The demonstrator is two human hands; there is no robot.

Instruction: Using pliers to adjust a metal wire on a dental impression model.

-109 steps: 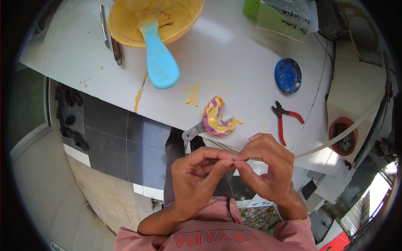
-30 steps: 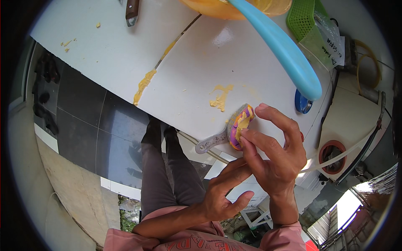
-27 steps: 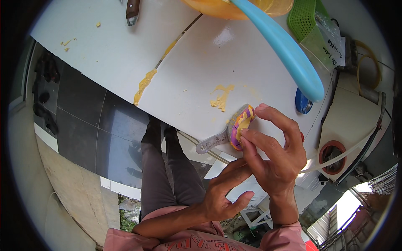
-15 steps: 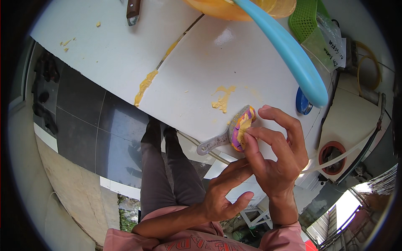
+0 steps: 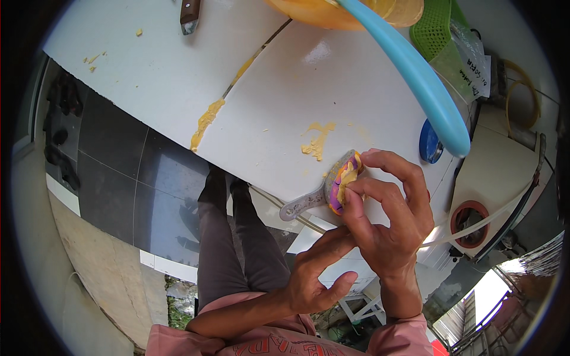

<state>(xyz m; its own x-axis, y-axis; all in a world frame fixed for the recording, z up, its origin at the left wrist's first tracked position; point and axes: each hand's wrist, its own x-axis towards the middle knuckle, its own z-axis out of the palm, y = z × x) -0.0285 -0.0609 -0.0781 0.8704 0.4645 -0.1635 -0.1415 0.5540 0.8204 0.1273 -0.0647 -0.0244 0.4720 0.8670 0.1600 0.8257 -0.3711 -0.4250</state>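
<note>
At the near edge of the white table lies a grey round-headed tool point(image 5: 303, 205), its short flat handle pointing left. Its head bears a mass with purple and orange bands point(image 5: 336, 193) and soft yellow paste point(image 5: 349, 176) on top. My right hand point(image 5: 392, 216) pinches at this paste with thumb and index finger, while the other fingers curl above it. Below, my left hand point(image 5: 314, 276) holds nothing, thumb spread and fingers reaching to the heel of my right hand. Some of its fingertips are hidden there.
A long light-blue handle point(image 5: 409, 71) slants over the table from an orange bowl point(image 5: 320, 16). Farther right are a green basket point(image 5: 428, 35) and a blue lid point(image 5: 428, 142). Yellow smears point(image 5: 317, 142) mark the tabletop and its seam. A brown-handled knife point(image 5: 189, 13) lies at the far left.
My right fingertips have shifted very slightly at the yellow paste. My left hand keeps nearly the same pose, and the tool stays where it was.
</note>
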